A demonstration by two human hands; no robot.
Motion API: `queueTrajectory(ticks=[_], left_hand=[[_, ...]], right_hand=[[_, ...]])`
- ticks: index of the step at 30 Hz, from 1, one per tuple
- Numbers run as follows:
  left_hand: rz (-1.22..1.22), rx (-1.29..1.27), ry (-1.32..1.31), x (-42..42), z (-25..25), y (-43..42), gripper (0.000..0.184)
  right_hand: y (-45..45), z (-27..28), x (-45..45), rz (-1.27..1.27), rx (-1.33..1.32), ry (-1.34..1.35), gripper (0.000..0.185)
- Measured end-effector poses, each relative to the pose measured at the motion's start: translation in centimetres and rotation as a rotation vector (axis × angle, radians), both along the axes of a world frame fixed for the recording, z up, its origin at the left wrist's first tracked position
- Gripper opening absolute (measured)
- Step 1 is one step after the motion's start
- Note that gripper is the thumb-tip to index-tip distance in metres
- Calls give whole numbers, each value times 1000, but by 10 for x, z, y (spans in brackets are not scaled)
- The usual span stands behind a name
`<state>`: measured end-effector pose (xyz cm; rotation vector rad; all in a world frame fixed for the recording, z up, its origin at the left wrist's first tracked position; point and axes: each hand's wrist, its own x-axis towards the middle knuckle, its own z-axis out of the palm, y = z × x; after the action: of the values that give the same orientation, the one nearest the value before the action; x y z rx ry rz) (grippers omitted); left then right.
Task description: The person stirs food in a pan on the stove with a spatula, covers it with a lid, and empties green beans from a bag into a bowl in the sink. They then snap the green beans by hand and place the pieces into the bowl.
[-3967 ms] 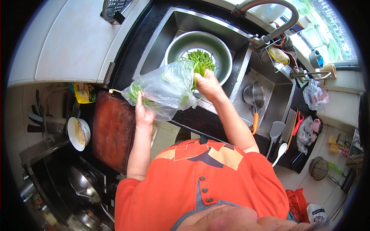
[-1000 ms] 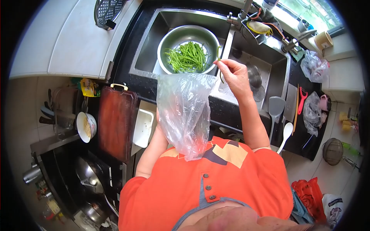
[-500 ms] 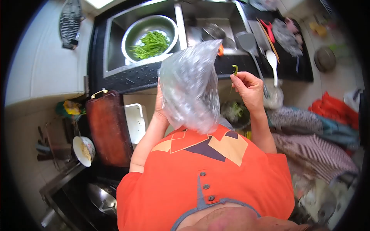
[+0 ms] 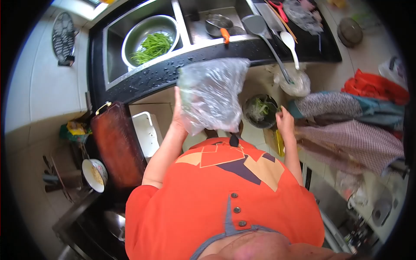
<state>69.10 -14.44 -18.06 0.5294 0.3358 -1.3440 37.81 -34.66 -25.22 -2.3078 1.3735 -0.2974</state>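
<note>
My left hand (image 4: pixel 178 117) is closed on the left side of a crinkled clear plastic bag (image 4: pixel 212 93); most of its fingers are hidden behind the bag. Faint green and pinkish tones show through the plastic, but I cannot make out the contents. My right hand (image 4: pixel 285 125) is down at the right rim of a dark bin (image 4: pixel 261 123). Its fingertips are pinched together, and whatever they hold is too small to name. Green vegetable scraps (image 4: pixel 261 108) and some clear plastic lie inside the bin.
Cut green vegetable stalks (image 4: pixel 152 47) lie in a metal basin (image 4: pixel 175 41) in the left sink. A strainer with an orange handle (image 4: pixel 225 36) sits at the right sink. A grey spatula (image 4: pixel 255 25) and white spoon (image 4: pixel 289 45) overhang the counter edge. A brown cutting board (image 4: pixel 116 147) stands left.
My right hand has gone down from beside the bag to the bin, where the curved green piece it pinched no longer shows clearly. The bag hangs slightly lower in view, and the camera has shifted.
</note>
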Motion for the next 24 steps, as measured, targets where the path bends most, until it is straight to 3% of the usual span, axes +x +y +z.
queueTrajectory(ticks=[1,3,5,7,10,17,20,22,24], left_hand=[[-11,-27,33,-6,-2,-1,73],[24,-23,21,-17,-9,-5,75],[24,13,48,-22,-25,-5,77],[56,9,74,-28,-18,-8,75],[143,-111,33,-31,-11,-4,73],[260,-179,-115,-34,-3,7,66],[282,-413,-133,-21,-5,22,62],[275,-261,-332,-14,2,32,58],[313,-196,-367,-9,14,39,57]], right_hand=[[-1,-8,-4,9,-45,149,24],[-22,-52,-23,34,8,-11,21],[-16,15,13,-104,409,-172,19],[-15,38,31,-18,326,-261,18],[-15,86,60,134,535,-399,22],[6,152,114,608,1075,-286,12],[16,158,124,639,1103,-380,11],[13,162,126,705,1141,-525,15],[17,158,138,842,1034,-725,16]])
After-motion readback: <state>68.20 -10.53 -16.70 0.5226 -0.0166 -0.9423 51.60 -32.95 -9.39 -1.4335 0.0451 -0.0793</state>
